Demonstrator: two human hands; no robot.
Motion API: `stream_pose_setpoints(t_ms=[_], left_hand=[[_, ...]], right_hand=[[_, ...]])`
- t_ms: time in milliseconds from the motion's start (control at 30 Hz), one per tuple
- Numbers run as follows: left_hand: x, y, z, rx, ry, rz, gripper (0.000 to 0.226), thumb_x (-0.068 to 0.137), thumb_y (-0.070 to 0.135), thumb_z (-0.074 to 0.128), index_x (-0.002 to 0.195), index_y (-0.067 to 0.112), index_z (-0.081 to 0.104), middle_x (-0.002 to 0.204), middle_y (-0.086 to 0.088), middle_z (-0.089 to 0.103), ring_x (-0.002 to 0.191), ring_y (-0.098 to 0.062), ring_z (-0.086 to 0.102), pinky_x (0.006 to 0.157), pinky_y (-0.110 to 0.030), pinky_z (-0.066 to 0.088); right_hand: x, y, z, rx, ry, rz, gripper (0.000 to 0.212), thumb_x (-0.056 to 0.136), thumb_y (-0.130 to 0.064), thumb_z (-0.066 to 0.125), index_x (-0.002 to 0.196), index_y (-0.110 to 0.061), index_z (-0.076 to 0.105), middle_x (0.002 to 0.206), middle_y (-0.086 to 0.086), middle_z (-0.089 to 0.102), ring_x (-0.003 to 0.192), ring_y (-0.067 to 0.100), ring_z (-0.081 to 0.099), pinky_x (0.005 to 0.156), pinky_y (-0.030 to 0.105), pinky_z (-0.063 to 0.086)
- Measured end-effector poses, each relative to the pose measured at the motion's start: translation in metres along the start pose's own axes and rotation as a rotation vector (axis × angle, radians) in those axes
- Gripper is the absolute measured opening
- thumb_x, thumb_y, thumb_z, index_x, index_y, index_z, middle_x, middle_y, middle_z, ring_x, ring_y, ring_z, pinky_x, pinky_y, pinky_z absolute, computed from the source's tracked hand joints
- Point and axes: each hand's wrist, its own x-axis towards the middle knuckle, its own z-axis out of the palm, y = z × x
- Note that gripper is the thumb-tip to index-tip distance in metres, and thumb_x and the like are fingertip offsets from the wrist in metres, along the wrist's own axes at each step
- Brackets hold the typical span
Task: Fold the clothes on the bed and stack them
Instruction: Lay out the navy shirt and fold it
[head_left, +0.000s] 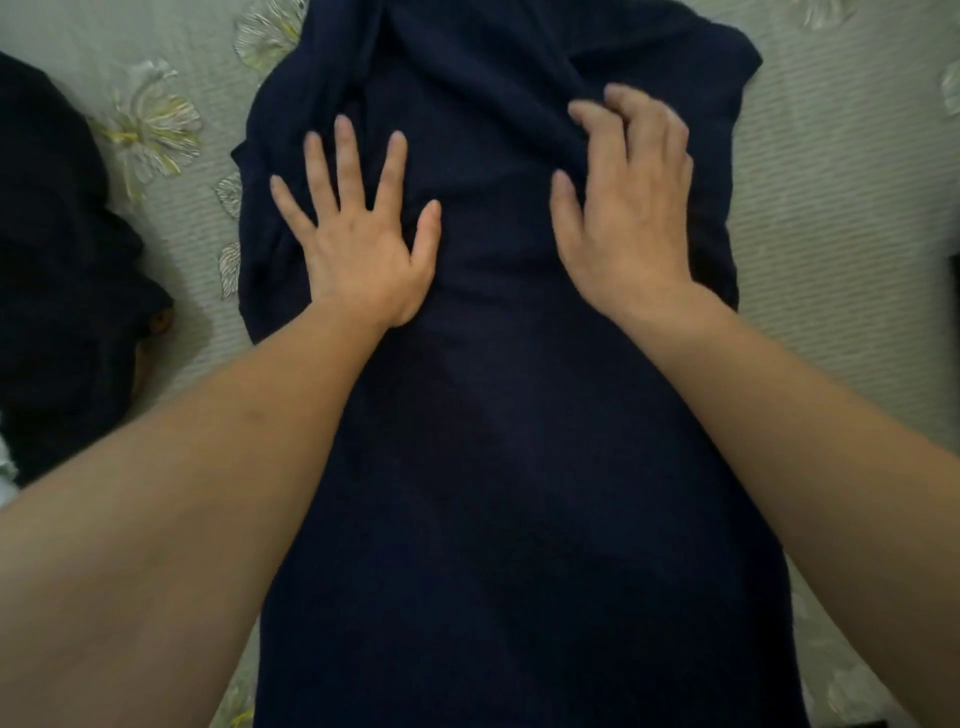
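Smoothing seems the step: left hand (358, 244) flat, fingers spread, pressing the navy garment (493, 467) beneath it onto the bed (831, 208); right hand (623, 213) bunches a fabric ridge (545, 137) at its fingertips (582, 111). Best bet: pull ridge outward w/ left pinning.

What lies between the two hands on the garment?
Head view: only the navy garment itself, creased near the right hand; the left hand presses it flat.
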Motion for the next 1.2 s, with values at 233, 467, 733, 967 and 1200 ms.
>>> stream_pose_setpoints(t_ms=[233, 467, 733, 967, 1200], left_hand=[[0.002, -0.002, 0.004, -0.01, 0.031, -0.012, 0.069, 0.096, 0.065, 0.019, 0.157, 0.034, 0.008, 0.166, -0.009, 0.0, 0.152, -0.033, -0.002, 0.116, -0.066, 0.001], [0.002, -0.002, 0.001, -0.017, 0.013, -0.011, 0.07, 0.096, 0.064, 0.022, 0.158, 0.033, 0.009, 0.166, -0.009, 0.0, 0.152, -0.034, -0.002, 0.116, -0.067, 0.002], [0.004, -0.005, 0.007, 0.004, 0.03, 0.0, 0.07, 0.096, 0.065, 0.022, 0.157, 0.034, 0.01, 0.165, -0.01, 0.001, 0.151, -0.035, 0.001, 0.114, -0.069, 0.004], [0.004, -0.003, 0.003, 0.015, 0.032, 0.015, 0.069, 0.096, 0.062, 0.023, 0.157, 0.032, 0.01, 0.164, -0.014, -0.003, 0.15, -0.037, -0.002, 0.112, -0.071, 0.002], [0.004, 0.105, -0.023, -0.187, 0.208, 0.224, 0.06, 0.102, 0.042, 0.036, 0.153, 0.011, 0.028, 0.162, -0.024, 0.012, 0.149, -0.041, 0.01, 0.116, -0.061, 0.013]], right_hand=[[0.09, -0.025, 0.01, 0.112, -0.269, 0.185, 0.06, 0.096, -0.053, 0.055, 0.145, -0.02, 0.044, 0.128, -0.004, 0.061, 0.123, 0.018, 0.054, 0.106, 0.038, 0.036], [0.104, 0.061, -0.035, 0.791, 0.208, 0.486, 0.009, 0.094, -0.029, 0.06, 0.094, -0.02, 0.063, 0.088, -0.006, 0.064, 0.082, 0.004, 0.058, 0.08, 0.029, 0.052], [0.044, 0.183, -0.046, 0.781, 0.284, 1.064, 0.029, 0.084, -0.028, 0.062, 0.107, -0.01, 0.064, 0.102, 0.007, 0.068, 0.088, 0.014, 0.062, 0.089, 0.041, 0.056], [0.042, 0.194, -0.047, 1.155, 0.333, 1.016, 0.013, 0.09, -0.016, 0.072, 0.088, -0.015, 0.059, 0.09, 0.007, 0.071, 0.081, 0.017, 0.07, 0.072, 0.038, 0.059], [0.044, 0.198, -0.053, 1.145, 0.25, 1.046, 0.008, 0.087, -0.005, 0.065, 0.093, -0.01, 0.067, 0.094, 0.014, 0.073, 0.088, 0.026, 0.07, 0.083, 0.047, 0.058]])
